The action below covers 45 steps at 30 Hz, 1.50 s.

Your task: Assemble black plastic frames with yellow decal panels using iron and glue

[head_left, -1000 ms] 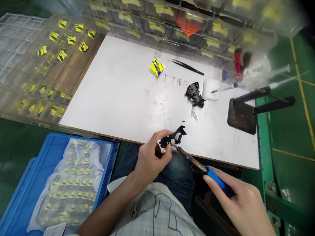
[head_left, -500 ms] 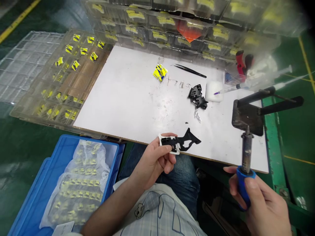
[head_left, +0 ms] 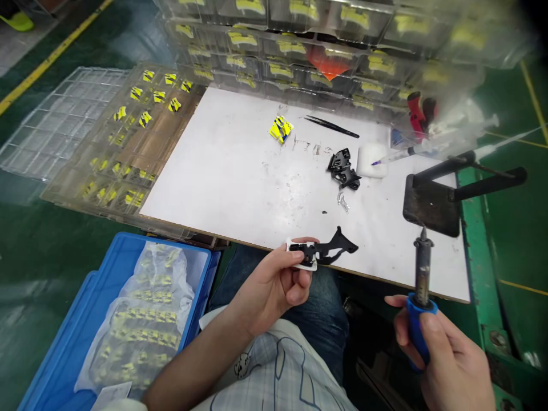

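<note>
My left hand (head_left: 274, 285) pinches a small black plastic part with a white piece (head_left: 319, 251) at the near edge of the white board (head_left: 240, 171). My right hand (head_left: 445, 359) grips the blue handle of a soldering iron (head_left: 422, 285), held upright with its tip pointing up, well to the right of the part. The tip stands just in front of a black metal iron stand (head_left: 432, 197).
On the board lie a black plastic piece (head_left: 342, 168), black tweezers (head_left: 331, 127), a yellow-blue part (head_left: 280, 128), a white pad (head_left: 371, 160) and syringes (head_left: 428, 148). Clear trays of yellow parts (head_left: 128, 148) sit left. A blue bin with bagged parts (head_left: 132, 325) stands lower left.
The soldering iron left the black part and swung up and to the right, now upright. My left hand turned the part flat and shifted slightly right.
</note>
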{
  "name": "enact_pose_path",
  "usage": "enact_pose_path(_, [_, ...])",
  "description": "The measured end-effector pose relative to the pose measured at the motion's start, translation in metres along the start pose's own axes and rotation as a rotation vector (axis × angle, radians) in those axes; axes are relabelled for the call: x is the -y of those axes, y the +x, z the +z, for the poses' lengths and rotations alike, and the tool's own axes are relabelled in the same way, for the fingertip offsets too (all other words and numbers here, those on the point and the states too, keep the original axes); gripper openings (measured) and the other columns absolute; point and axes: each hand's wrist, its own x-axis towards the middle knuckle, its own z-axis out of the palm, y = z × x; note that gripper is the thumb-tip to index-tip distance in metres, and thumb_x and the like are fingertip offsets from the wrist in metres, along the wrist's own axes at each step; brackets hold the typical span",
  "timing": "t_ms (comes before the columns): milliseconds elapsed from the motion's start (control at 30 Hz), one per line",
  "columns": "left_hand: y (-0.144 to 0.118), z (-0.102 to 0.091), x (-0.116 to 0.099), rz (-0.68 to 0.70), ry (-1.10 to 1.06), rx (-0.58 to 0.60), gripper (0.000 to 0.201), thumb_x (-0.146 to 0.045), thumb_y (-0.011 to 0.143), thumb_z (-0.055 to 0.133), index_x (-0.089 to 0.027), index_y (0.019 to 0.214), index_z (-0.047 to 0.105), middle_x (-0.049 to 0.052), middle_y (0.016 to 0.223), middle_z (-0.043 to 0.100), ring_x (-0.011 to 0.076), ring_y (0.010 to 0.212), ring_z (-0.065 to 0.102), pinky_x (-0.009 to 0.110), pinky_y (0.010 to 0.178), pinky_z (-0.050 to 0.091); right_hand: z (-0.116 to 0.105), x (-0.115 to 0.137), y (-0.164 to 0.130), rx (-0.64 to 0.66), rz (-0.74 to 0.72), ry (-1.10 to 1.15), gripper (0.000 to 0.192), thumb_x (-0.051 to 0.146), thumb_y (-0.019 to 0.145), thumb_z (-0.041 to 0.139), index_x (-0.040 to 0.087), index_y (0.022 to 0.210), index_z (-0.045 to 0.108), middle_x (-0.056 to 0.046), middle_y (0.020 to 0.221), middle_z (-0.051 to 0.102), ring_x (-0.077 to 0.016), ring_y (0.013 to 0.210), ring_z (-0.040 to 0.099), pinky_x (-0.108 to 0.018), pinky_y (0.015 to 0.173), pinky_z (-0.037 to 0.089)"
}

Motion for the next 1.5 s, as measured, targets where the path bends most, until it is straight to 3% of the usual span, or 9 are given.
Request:
enact_pose_path(167, [0.000,0.002,0.001,-0.002,-0.014,-0.024,0.025,-0.012,0.080,0.074,-0.008,0.104,0.072,-0.001,0.056,0.066,0.0025,0.038,0.050,0.010,0.040,0.038,0.002,0.000,-0.001,-0.004,0.003,0.000,0.047,0.064,0.087,0.066,0.019,0.096,0.076,0.000,0.059,0.053,-0.0099,0.049,0.038,-0.020,0.044,0.036])
enact_pose_path(367, [-0.001,0.005,0.000,-0.101,-0.109,0.011,0.020,-0.009,0.081,0.070,-0.001,0.099,0.072,-0.002,0.055,0.060,-0.0002,0.037,0.043,0.010,0.039,0.033,0.004,0.000,-0.001,0.019,0.009,0.003,0.044,0.061,0.087,0.067,0.019,0.097,0.077,-0.001,0.061,0.054,-0.0108,0.050,0.040,-0.021,0.044,0.038])
enact_pose_path(767, [-0.004,0.004,0.002,-0.017,0.030,0.012,0.030,-0.016,0.083,0.073,-0.009,0.111,0.068,-0.001,0.057,0.067,0.0022,0.037,0.045,0.012,0.041,0.036,0.005,0.002,0.000,0.027,0.007,0.004,0.044,0.063,0.088,0.066,0.021,0.095,0.078,-0.001,0.060,0.054,-0.0096,0.049,0.040,-0.019,0.044,0.036])
enact_pose_path(900, [-0.005,0.002,0.003,0.029,0.111,0.023,0.030,-0.017,0.085,0.072,-0.012,0.113,0.064,0.001,0.059,0.070,0.0025,0.038,0.048,0.011,0.042,0.037,0.007,0.000,0.001,0.031,0.006,0.029,0.042,0.060,0.089,0.066,0.019,0.094,0.077,-0.002,0.061,0.054,-0.0107,0.052,0.046,-0.018,0.043,0.034])
enact_pose_path(1033, [-0.005,0.001,0.005,0.036,0.197,0.020,0.031,-0.020,0.087,0.071,-0.015,0.115,0.061,0.000,0.061,0.071,0.0046,0.040,0.052,0.012,0.043,0.037,0.020,0.008,0.004,0.050,-0.069,0.180,0.040,0.055,0.091,0.065,0.017,0.095,0.076,-0.001,0.056,0.052,-0.0101,0.047,0.043,-0.019,0.039,0.028])
enact_pose_path(1233, [-0.002,0.003,0.011,0.027,0.197,0.065,0.031,-0.031,0.089,0.067,-0.012,0.113,0.064,0.002,0.062,0.071,0.0089,0.042,0.055,0.017,0.044,0.040,0.055,0.045,0.014,0.122,-0.187,0.405,0.031,0.050,0.090,0.068,0.020,0.097,0.072,0.002,0.060,0.055,-0.0071,0.041,0.033,-0.021,0.038,0.021])
enact_pose_path(1400, [-0.001,0.006,0.012,-0.058,0.113,0.029,0.030,-0.030,0.087,0.067,-0.011,0.110,0.068,0.003,0.064,0.070,0.0103,0.045,0.058,0.018,0.045,0.039,0.069,0.055,0.019,0.111,-0.190,0.403,0.030,0.041,0.083,0.078,0.021,0.105,0.071,0.002,0.067,0.057,-0.0058,0.044,0.034,-0.021,0.042,0.027])
enact_pose_path(1500, [-0.001,0.006,0.013,-0.102,0.083,0.029,0.026,-0.029,0.087,0.068,-0.011,0.105,0.070,0.003,0.065,0.070,0.0098,0.047,0.058,0.018,0.047,0.041,0.072,0.052,0.021,0.102,-0.206,0.353,0.030,0.038,0.080,0.081,0.020,0.103,0.072,0.005,0.059,0.049,-0.0075,0.045,0.034,-0.021,0.042,0.028])
